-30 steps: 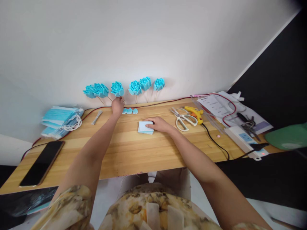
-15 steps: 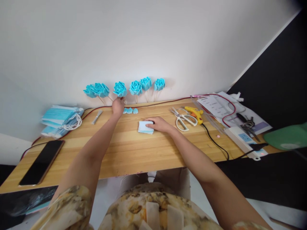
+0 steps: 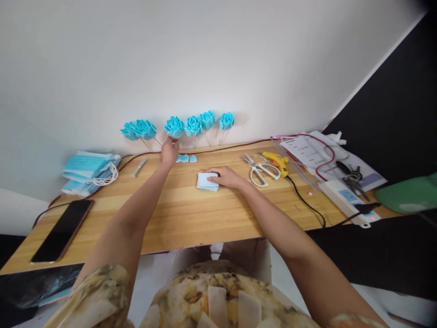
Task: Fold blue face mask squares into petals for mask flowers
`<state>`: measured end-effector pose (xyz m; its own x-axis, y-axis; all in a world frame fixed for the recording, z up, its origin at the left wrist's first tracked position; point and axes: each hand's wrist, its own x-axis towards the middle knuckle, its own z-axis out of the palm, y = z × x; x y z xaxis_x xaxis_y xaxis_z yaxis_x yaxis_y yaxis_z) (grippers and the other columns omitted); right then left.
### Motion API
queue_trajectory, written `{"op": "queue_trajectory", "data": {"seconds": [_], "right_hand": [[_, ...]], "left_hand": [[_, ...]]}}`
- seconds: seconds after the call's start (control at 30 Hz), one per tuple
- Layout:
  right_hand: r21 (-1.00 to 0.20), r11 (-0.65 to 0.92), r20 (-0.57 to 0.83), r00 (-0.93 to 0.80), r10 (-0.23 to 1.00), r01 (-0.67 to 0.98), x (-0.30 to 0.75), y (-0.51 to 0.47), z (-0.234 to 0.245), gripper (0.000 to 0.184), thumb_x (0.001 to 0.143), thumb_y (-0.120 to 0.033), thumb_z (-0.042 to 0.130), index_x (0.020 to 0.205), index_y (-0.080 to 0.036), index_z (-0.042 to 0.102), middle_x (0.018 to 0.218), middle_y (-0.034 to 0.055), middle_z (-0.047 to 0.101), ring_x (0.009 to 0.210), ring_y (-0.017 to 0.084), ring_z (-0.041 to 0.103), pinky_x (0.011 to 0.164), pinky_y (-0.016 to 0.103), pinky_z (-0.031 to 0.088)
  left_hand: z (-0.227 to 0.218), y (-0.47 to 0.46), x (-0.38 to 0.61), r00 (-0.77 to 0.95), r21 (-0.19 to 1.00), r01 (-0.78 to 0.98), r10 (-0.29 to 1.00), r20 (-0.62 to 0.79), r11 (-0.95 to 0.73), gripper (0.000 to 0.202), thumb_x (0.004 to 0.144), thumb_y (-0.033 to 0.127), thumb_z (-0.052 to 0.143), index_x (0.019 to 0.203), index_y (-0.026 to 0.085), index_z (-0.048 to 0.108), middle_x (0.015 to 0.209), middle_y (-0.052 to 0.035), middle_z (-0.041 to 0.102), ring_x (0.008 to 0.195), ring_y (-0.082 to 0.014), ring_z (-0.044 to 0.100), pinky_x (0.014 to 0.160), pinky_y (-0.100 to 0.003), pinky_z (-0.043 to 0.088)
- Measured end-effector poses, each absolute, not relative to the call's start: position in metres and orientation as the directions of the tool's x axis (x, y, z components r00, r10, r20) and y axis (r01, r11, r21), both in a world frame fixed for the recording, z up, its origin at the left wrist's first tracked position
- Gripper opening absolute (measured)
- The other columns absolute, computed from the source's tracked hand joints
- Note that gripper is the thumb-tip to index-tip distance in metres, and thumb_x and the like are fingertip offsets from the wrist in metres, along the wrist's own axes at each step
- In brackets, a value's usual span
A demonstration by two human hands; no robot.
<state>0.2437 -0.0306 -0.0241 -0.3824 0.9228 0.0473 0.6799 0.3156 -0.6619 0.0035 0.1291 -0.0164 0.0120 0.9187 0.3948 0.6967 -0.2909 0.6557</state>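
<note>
My left hand point(image 3: 170, 149) is closed at the wall, its fingers on the stem just under a blue flower point(image 3: 174, 127); the stem itself is mostly hidden by the hand. On the table my right hand point(image 3: 226, 176) grips the right side of a small stack of light blue folded pieces point(image 3: 206, 181), thumb on top. Between the hands lie a few cut blue petals point(image 3: 185, 158) in a row. More blue flowers on thin sticks lean on the wall, among them a pair at the left point(image 3: 145, 129) and a single one at the right point(image 3: 226, 121).
White-handled scissors point(image 3: 261, 173) and a yellow glue gun point(image 3: 278, 163) lie right of my right hand. Farther right are a power strip point(image 3: 348, 200), keys point(image 3: 351, 175) and papers point(image 3: 307, 150). Face masks point(image 3: 85, 166) and a phone point(image 3: 63, 232) occupy the left end.
My left hand has shifted slightly right with the flower, whose head is now closer to its right-hand neighbour. My right hand stays on the stack.
</note>
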Motion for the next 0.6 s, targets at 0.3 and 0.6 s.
{"op": "queue_trajectory", "data": {"seconds": [0.3, 0.6], "right_hand": [[-0.68, 0.313, 0.042, -0.392, 0.919, 0.662, 0.245, -0.026, -0.029, 0.039, 0.09, -0.033, 0.065, 0.127, -0.022, 0.07, 0.128, 0.0058, 0.073, 0.114, 0.023, 0.07, 0.098, 0.032, 0.05], [-0.89, 0.33, 0.171, -0.439, 0.882, 0.316, 0.242, -0.035, 0.004, 0.051, 0.086, -0.034, 0.065, 0.134, -0.016, 0.063, 0.116, 0.0079, 0.073, 0.09, 0.016, 0.066, 0.078, 0.027, 0.05]], "left_hand": [[-0.024, 0.08, -0.018, -0.016, 0.825, 0.526, 0.967, 0.253, -0.207, 0.045, 0.088, 0.024, 0.048, 0.131, 0.013, 0.057, 0.112, -0.0136, 0.069, 0.086, -0.0215, 0.07, 0.062, -0.03, 0.057], [-0.009, 0.01, -0.01, 0.226, 0.982, 0.106, 0.965, 0.129, -0.156, 0.037, 0.09, 0.035, 0.059, 0.121, 0.016, 0.058, 0.099, -0.009, 0.07, 0.077, -0.0152, 0.067, 0.066, -0.028, 0.055]]}}
